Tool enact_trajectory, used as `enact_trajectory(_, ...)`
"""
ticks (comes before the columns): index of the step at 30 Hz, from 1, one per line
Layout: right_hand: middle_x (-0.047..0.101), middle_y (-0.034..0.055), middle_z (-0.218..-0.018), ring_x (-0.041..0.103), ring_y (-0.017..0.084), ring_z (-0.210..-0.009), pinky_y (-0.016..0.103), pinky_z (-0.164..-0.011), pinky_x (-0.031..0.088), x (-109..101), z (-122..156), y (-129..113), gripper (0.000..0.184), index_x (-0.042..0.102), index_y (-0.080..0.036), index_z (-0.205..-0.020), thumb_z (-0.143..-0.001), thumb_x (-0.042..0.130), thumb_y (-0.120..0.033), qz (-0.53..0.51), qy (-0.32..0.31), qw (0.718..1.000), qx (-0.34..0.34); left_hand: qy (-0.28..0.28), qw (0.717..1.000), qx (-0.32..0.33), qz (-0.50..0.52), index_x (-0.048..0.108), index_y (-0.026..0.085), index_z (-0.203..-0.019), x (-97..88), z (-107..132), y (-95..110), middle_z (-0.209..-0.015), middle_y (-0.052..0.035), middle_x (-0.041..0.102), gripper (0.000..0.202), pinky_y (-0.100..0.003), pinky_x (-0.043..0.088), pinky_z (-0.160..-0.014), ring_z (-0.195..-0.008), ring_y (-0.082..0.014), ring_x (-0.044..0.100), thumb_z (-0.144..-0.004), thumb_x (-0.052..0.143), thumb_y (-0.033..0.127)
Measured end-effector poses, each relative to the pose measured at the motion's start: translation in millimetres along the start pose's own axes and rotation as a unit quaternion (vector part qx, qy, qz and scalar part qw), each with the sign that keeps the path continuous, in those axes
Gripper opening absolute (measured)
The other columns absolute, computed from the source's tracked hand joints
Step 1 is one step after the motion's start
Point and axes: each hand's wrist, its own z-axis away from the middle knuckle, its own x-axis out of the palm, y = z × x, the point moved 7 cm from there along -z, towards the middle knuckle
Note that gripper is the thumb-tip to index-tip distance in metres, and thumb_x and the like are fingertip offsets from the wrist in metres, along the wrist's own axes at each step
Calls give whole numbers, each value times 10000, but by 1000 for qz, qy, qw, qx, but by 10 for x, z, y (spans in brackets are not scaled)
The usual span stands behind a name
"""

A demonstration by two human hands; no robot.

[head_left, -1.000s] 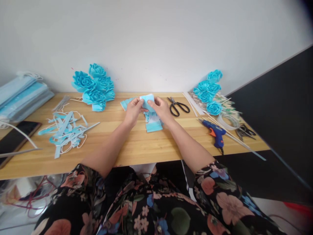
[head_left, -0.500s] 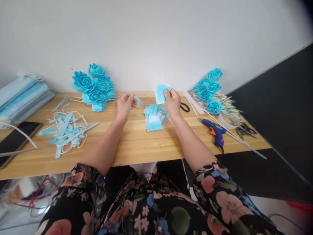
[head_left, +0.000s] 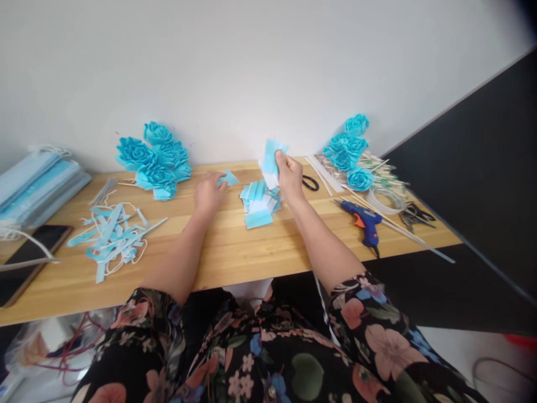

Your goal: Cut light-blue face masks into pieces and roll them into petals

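My right hand is closed, thumb on top, on light-blue and white cut pieces of mask fabric held up above the table. Just below them is a loose pile of similar blue and white cut pieces. My left hand is to the left of the pile, smeared by motion. Its fingertips are at the edge of a small blue cut piece; whether they grip it cannot be made out.
Blue fabric roses and a tangle of cut strips and ear loops are on the left, beside stacked masks and a phone. Rightward are black scissors handles, more roses, a glue gun, clear tape and pliers.
My left hand has shifted slightly left and down from the small blue piece it was pinching. My right hand's pieces have tilted, showing more white below. The camera view has shifted a little.
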Motion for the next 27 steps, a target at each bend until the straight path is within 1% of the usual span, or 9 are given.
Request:
enact_trajectory(3,192,-52,-594,216,81,-563,253,-522,196,62,12,4,550,234,-224,-579,-843,559,-581,6,-37,999,6,-43,998,12,-46,683,172,-1144,78,24,7,-1257,-131,651,356,-431,392,-1055,-1209,-301,547,-833,557,290)
enact_trajectory(6,183,-52,-589,202,77,-556,255,-518,179,107,25,30,543,219,-223,-570,-818,607,-510,6,-67,998,17,-59,997,12,-44,719,198,-986,128,26,-33,-1139,-126,687,237,-442,395,-1031,-1139,-307,570,-807,581,273)
enact_trajectory(10,196,-50,-590,214,79,-552,252,-512,190,136,32,73,537,232,-225,-570,-809,608,-523,-12,-92,995,31,-4,1000,4,29,681,216,-689,74,5,-104,-843,-119,682,82,-430,411,-953,-987,-314,592,-738,621,187)
enact_trajectory(13,216,-51,-590,244,81,-555,244,-510,211,143,16,88,526,269,-224,-578,-801,602,-565,-37,-100,994,33,40,992,-18,121,647,227,-609,12,-6,-156,-713,-76,639,105,-364,426,-864,-874,-280,589,-679,664,150)
enact_trajectory(17,288,-58,-563,297,79,-541,233,-499,242,139,-11,117,509,355,-218,-571,-752,632,-606,-71,-108,990,55,87,952,-112,271,664,193,-672,-35,-32,-269,-654,-16,616,30,-267,414,-705,-702,-187,562,-683,692,191)
enact_trajectory(19,376,-57,-553,355,84,-534,230,-499,283,171,-1,154,468,446,-210,-590,-719,657,-607,-87,-139,983,81,107,922,-148,341,642,175,-695,-43,-48,-300,-661,4,611,40,-238,414,-671,-666,-148,553,-707,666,204)
enact_trajectory(21,522,-36,-597,466,108,-566,240,-532,368,225,30,194,405,574,-195,-669,-702,678,-585,-91,-190,972,105,128,890,-170,404,609,171,-713,-49,-59,-320,-688,15,608,48,-219,428,-671,-664,-122,557,-722,640,207)
enact_trajectory(24,712,30,-821,636,185,-773,314,-719,497,253,58,205,388,708,-178,-886,-711,698,-525,-5,-249,965,84,160,856,-188,454,579,177,-740,-61,-58,-359,-727,22,602,76,-200,441,-689,-692,-103,562,-725,634,228)
enact_trajectory(27,711,98,-1170,642,253,-1092,408,-979,461,199,40,105,530,678,-184,-1192,-755,690,-484,129,-250,959,6,186,838,-198,473,561,187,-751,-60,-50,-419,-733,25,590,119,-191,441,-699,-719,-101,558,-722,646,264)
